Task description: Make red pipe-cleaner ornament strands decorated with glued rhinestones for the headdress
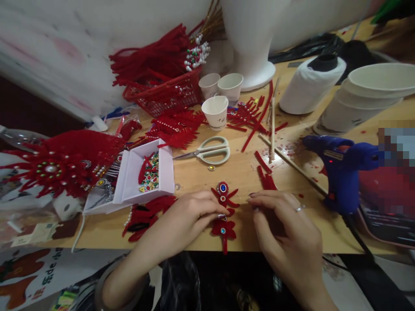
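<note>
A red velvety ornament [228, 230] with blue and red gems lies near the table's front edge. My left hand [191, 216] reaches over it from the left, fingertips closed on its middle part. To the right of the ornament, my right hand [285, 229] is curved above the table, thumb and fingers apart, holding nothing visible. Scissors [214, 150] with pale green handles and a small yellow gem [211, 168] lie beyond the ornament. Short red strips [266, 172] are just past my right hand. An open white box [167, 172] of gems stands to the left.
A blue glue gun [343, 172] stands at the right with its cord off the front edge. Wooden sticks [272, 129], paper cups [215, 113], a thread cone [311, 84] and a red basket [162, 97] stand or lie further back. A large red ornament [65, 164] is left.
</note>
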The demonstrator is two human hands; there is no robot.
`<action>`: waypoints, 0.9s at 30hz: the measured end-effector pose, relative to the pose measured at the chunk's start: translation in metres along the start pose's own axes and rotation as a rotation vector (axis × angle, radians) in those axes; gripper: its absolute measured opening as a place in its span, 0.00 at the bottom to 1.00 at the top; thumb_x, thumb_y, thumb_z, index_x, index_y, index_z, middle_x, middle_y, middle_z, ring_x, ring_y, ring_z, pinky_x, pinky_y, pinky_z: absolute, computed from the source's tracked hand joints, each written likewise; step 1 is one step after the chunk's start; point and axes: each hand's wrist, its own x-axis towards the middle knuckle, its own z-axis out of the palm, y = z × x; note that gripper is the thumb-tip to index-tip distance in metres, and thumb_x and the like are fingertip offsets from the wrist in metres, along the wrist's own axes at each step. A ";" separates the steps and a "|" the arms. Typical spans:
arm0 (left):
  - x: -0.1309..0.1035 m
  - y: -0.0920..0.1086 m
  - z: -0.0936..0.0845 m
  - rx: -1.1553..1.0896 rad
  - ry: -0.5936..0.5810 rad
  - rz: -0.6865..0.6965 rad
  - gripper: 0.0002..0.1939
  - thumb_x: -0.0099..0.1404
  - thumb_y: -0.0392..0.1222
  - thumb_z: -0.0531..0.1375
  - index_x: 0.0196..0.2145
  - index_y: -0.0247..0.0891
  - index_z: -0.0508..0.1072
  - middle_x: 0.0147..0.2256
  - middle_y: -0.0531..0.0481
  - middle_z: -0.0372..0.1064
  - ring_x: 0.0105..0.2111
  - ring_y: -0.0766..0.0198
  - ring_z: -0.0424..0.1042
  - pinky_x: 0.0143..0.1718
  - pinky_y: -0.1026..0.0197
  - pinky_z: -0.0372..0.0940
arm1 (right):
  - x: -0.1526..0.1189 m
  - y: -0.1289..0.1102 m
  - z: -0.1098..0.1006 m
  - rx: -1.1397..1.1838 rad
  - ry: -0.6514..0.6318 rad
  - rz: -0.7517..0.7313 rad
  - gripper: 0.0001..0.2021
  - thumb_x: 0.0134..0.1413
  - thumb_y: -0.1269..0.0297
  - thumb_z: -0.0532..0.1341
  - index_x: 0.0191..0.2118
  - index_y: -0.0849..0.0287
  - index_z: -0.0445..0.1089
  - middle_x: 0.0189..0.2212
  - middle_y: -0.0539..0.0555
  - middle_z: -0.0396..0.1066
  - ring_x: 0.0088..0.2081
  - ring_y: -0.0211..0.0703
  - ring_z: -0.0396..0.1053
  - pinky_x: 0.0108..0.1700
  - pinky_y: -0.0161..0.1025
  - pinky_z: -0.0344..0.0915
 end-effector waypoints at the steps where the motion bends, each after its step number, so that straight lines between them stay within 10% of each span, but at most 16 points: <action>1: 0.001 0.000 0.001 0.011 -0.010 0.003 0.12 0.68 0.28 0.57 0.43 0.38 0.78 0.39 0.50 0.75 0.41 0.65 0.73 0.44 0.63 0.66 | 0.000 0.000 0.000 0.002 0.000 -0.001 0.07 0.62 0.75 0.55 0.39 0.58 0.69 0.37 0.51 0.70 0.41 0.39 0.68 0.43 0.37 0.63; 9: 0.007 -0.001 0.003 0.051 -0.061 0.074 0.12 0.68 0.29 0.57 0.43 0.36 0.79 0.39 0.48 0.72 0.41 0.64 0.72 0.42 0.63 0.66 | 0.001 -0.001 0.000 0.002 -0.001 -0.001 0.07 0.63 0.75 0.55 0.39 0.58 0.68 0.37 0.51 0.70 0.41 0.39 0.68 0.44 0.37 0.63; 18: -0.008 -0.013 0.015 -0.008 0.244 0.087 0.08 0.68 0.31 0.59 0.42 0.36 0.78 0.38 0.49 0.76 0.40 0.65 0.74 0.43 0.62 0.68 | -0.002 -0.001 0.002 0.010 0.053 -0.011 0.07 0.61 0.76 0.57 0.39 0.58 0.70 0.36 0.51 0.71 0.40 0.40 0.69 0.44 0.38 0.64; 27: -0.013 -0.020 0.041 -0.140 0.362 0.067 0.09 0.65 0.32 0.62 0.42 0.40 0.79 0.37 0.50 0.72 0.38 0.64 0.73 0.42 0.60 0.68 | -0.003 -0.007 -0.024 -0.013 0.808 0.053 0.13 0.44 0.71 0.71 0.38 0.57 0.73 0.33 0.53 0.67 0.33 0.46 0.66 0.39 0.45 0.62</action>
